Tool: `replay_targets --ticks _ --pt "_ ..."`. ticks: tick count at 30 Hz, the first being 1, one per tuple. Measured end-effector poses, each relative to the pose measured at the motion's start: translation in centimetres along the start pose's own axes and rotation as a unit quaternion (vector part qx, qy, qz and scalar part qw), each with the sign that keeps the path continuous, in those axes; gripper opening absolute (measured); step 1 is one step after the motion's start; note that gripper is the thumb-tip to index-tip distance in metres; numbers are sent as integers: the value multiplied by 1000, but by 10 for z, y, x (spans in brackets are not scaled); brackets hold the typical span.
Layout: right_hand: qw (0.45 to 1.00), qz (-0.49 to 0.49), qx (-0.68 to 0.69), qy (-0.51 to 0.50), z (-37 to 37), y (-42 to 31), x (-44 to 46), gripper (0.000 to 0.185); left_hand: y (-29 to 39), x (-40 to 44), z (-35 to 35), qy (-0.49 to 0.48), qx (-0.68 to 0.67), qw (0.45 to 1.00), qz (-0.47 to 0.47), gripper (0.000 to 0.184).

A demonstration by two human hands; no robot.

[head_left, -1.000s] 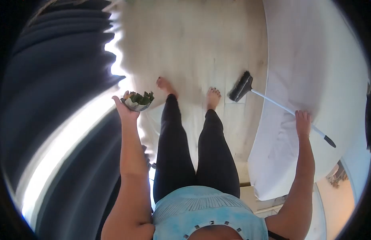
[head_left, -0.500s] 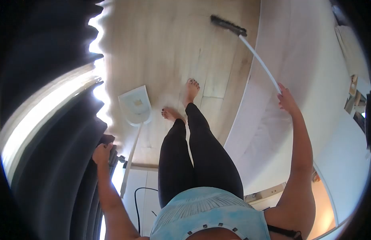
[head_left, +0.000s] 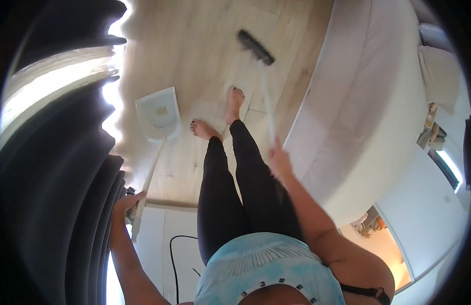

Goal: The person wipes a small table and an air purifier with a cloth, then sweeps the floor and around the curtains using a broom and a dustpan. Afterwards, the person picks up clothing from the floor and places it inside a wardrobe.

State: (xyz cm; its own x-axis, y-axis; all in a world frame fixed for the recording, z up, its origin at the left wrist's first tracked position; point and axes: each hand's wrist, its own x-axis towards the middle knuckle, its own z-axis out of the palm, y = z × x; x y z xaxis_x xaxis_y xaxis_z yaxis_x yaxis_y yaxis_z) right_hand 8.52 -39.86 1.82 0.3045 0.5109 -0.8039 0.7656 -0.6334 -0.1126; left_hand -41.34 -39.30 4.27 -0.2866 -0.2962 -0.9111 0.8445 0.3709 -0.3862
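My left hand, beside the dark curtain, is at the pale handle of a long-handled dustpan. Its thumb side lies across the handle, with the other fingers partly hidden. The white dustpan rests on the floor with a small beige patch in it. My right hand is closed around the upper part of a white broom stick. The broom's dark bristled head is over the floor beyond my feet, slightly blurred.
My bare feet stand on the light wooden floor between curtain and a pale upholstered sofa or bed. A black cable hangs by a white cabinet. A cushion lies at far right.
My right hand has swung inward, from over the pale upholstery to near my leg, bringing the broom head left and closer. My left hand has moved from the curtain to the dustpan handle.
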Motion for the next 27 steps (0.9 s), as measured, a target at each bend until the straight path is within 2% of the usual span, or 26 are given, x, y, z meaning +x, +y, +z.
replay_targets --ticks 1,2,3,5,7,9,10,11,12,13,14,15,16,17,19,20,21,22,23,24,25,26,27 --pt "1000 -17 8 -24 10 -11 -24 52 1 1 4 -60 -130 988 49 61" --pt "998 -39 35 -34 20 -16 -41 51 0 -1 7 -118 -257 954 95 49" --pt "996 -72 44 -34 26 -13 -49 51 5 -6 13 -123 -299 941 102 30" --pt "992 -110 52 -31 15 -14 -56 51 12 -13 26 -109 -299 941 116 29" --pt "986 -9 119 -114 -29 -29 -58 50 2 4 41 -76 -343 930 108 25" --pt "989 -44 126 -66 -45 -23 -32 49 -6 -4 38 -59 -318 939 112 23" --pt "992 -29 120 -41 -59 -27 -12 48 -6 -14 35 -40 -287 950 115 22" --pt "998 -31 51 8 -69 -25 19 47 -2 -30 34 -2 -287 950 121 25" --pt "998 18 62 13 -88 -43 43 47 0 -38 30 0 -290 949 120 25" --pt "996 -24 57 67 -93 -36 85 47 1 -43 26 38 -247 960 125 30" --pt "996 -17 25 81 -105 -43 114 45 -2 -46 21 73 -201 969 127 35" --pt "995 -3 30 100 -112 -52 128 42 -5 -50 16 75 -226 964 122 37" --pt "992 11 35 121 -115 -61 133 40 -12 -37 10 117 -159 966 167 36" --pt "992 10 35 122 -104 -59 135 40 -18 -21 0 113 -144 967 179 35" --pt "994 -25 35 98 -61 -33 138 30 -19 -10 -13 101 -129 968 190 35" --pt "994 -45 33 90 -51 -26 133 26 -14 -14 -23 83 -160 972 150 34" --pt "931 -230 -188 213 -24 -29 94 16 -10 -16 -27 64 -192 973 110 34" --pt "975 -155 -141 72 -4 -41 54 29 -8 -15 -27 59 -195 973 112 34" --pt "996 -85 -17 37 23 -44 20 44 -9 -16 -24 54 -206 972 103 34" --pt "997 -36 55 -28 49 -50 -20 51 -10 -16 -25 54 -217 970 95 34" --pt "995 -29 66 -72 53 -68 -58 51 -9 -18 -24 54 -218 970 96 34" --pt "983 55 52 -166 40 -99 -92 49 -8 -20 -20 59 -239 963 106 34" --pt "989 -111 8 -94 76 -66 -99 47 -9 -22 -16 64 -259 957 116 35"
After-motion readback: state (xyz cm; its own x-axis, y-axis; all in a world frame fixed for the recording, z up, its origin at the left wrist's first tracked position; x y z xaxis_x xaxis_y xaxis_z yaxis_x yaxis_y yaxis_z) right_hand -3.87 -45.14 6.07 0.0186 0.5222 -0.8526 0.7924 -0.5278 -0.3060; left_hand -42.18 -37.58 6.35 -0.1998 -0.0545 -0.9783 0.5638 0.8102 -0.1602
